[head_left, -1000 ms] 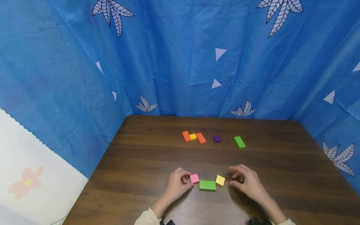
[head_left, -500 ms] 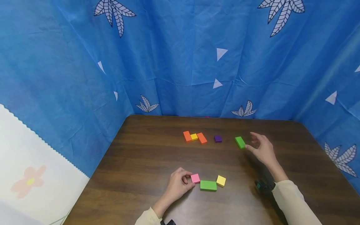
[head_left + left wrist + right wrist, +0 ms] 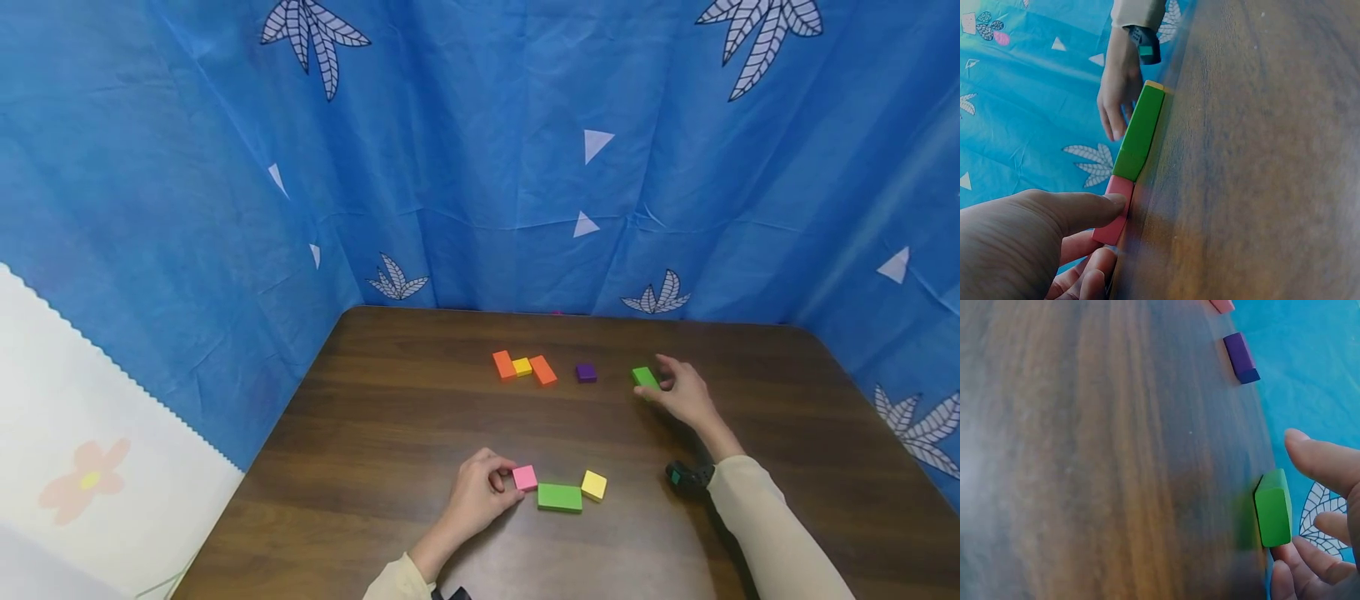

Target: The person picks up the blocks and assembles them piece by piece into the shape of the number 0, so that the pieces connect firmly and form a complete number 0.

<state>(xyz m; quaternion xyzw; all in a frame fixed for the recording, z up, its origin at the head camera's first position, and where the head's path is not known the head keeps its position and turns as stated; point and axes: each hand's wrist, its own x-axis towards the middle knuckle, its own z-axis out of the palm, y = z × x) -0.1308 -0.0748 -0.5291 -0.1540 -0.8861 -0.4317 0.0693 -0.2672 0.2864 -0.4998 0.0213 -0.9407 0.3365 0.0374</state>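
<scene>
Left hand [image 3: 477,490]: thumb and fingers pinched the pink block [image 3: 525,477] on the worktop [image 3: 352,467]. The grip was probably to steady it; its end met the near green block [image 3: 559,497], just right of that hand. The near yellow block [image 3: 594,485] sat at the green's opposite end, farther from the left hand; contact there uncertain. The three looked deliberately arranged as a row.

Right hand [image 3: 684,393]: thumb and fingers parted about the far green block [image 3: 645,377], no firm hold seen. I judged the spread suited to a pinch across the block's sides. Left of this hand, well apart, lay the purple block [image 3: 587,372]; beyond it, two orange blocks [image 3: 543,370] with the far yellow block [image 3: 522,367] between.

Hidden or unclear: the right thumb overlapped the far green's near end from the head; the right wrist view showed a gap at the thumb, but lower-finger contact could not be told. The left thumb covered part of the pink; the left wrist view gave only a yellow sliver behind the green.
</scene>
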